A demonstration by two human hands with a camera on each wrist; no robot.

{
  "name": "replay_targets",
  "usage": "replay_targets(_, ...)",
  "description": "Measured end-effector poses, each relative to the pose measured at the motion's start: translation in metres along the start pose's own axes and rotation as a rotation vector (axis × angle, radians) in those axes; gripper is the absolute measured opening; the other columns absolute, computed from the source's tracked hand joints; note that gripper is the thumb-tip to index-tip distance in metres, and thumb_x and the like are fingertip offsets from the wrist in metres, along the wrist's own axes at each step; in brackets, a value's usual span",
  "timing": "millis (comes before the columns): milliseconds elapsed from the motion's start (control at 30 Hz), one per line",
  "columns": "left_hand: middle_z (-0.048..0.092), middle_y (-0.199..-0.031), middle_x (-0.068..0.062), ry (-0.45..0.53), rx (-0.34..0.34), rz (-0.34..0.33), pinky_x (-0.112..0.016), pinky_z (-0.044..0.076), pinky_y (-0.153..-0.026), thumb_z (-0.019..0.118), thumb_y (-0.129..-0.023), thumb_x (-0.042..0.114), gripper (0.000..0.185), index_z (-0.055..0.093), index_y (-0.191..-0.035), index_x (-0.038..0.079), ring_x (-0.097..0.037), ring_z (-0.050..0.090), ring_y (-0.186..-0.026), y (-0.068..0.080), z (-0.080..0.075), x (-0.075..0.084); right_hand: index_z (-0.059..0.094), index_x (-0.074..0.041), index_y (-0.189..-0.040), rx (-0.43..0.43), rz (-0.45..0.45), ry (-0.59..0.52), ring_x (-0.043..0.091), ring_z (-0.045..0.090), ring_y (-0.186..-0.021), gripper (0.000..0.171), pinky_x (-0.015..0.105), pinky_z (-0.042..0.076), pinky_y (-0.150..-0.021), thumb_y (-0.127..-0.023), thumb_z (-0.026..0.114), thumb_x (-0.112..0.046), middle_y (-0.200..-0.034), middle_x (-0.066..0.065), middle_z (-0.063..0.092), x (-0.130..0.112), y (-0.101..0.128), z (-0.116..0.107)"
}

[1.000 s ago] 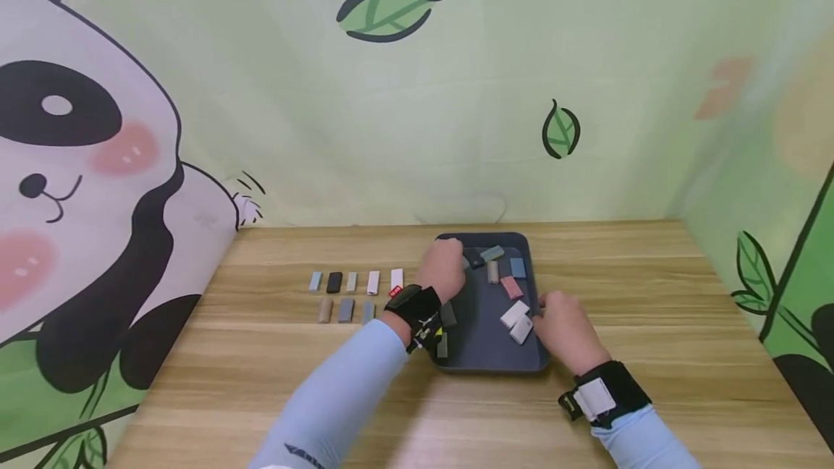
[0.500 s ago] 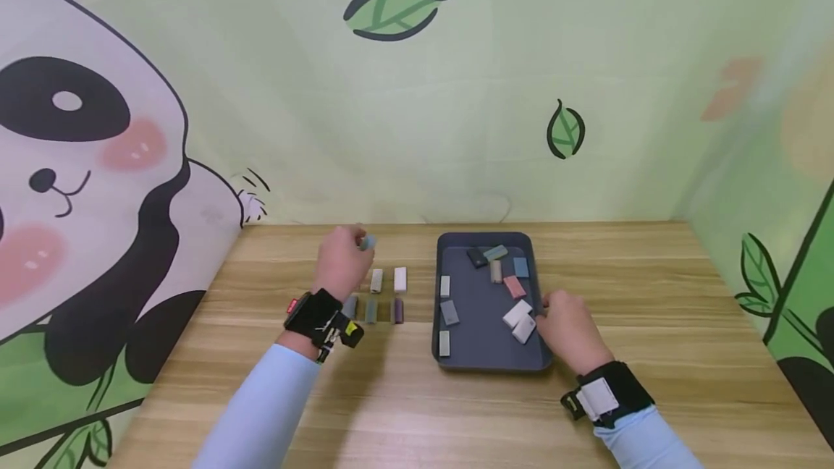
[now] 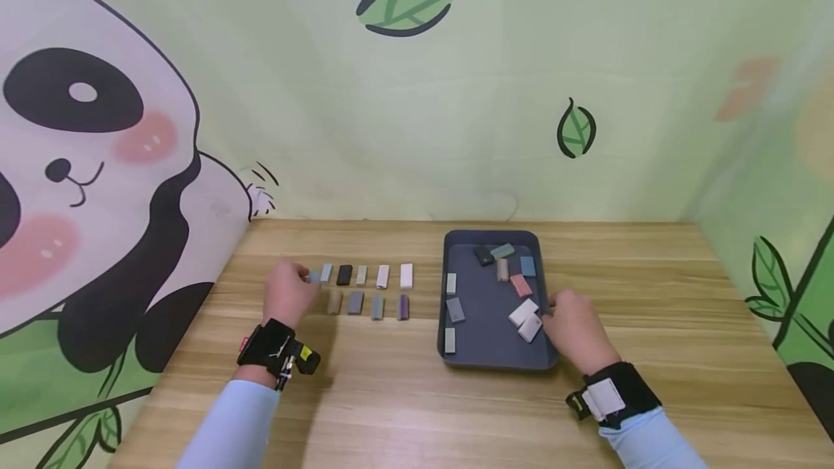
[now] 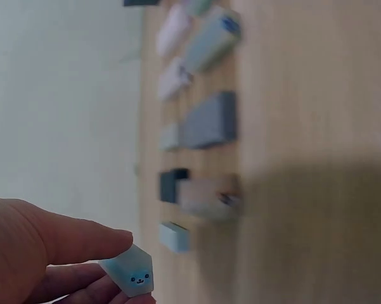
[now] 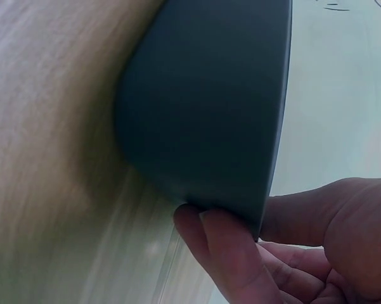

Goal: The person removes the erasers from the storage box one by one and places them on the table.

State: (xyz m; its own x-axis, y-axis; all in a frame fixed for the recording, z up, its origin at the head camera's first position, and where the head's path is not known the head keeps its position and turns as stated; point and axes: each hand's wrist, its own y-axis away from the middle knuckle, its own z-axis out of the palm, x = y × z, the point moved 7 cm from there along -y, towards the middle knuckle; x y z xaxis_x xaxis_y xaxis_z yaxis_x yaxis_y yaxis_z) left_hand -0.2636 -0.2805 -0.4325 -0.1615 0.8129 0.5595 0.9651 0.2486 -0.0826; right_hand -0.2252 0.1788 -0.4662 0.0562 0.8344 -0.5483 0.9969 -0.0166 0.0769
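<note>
A: What risk was judged at that moment?

B: A small pale-blue eraser (image 4: 134, 277) with a printed face was pinched between the thumb and fingers of the left hand (image 3: 287, 294), above the tabletop (image 3: 417, 411) at the left end of the back row of erasers (image 3: 365, 275). A slip was judged possible, since only its tip was seen to be gripped. If it were set down carelessly, the light-blue piece (image 3: 326, 272) just beside it could be knocked and the row pushed out of line.

A: And the other side?

B: The right edge of the dark tray (image 3: 456, 364) was clamped by the right hand (image 3: 573, 328), thumb over the rim and fingers (image 5: 222, 253) curled beneath it, as the wrist view showed. A tug there could have been enough to slide the loose pieces inside, the two white blocks (image 3: 526, 318) lying nearest that hand.

A: Where exactly was the held eraser relative to the rows?

B: It was held at the fingertips, just left of the back row and behind the front row (image 3: 368, 305), not touching any laid piece as far as could be told.
</note>
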Motion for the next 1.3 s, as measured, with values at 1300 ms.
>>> replay_targets(1300,0.065,-0.108,-0.017,-0.044,-0.022,0.029,-0.029,0.045,-0.052,0.063,-0.084,0.033,0.050,0.057,-0.121,0.002,-0.023,0.061,-0.073,0.009,0.003,0.067,0.059,0.010,-0.113,0.024,-0.012,-0.035,0.018,0.061,-0.063,0.038,0.027,0.047,-0.052,-0.088,0.059,-0.019,-0.089,0.021,0.068,-0.012,0.000,-0.034)
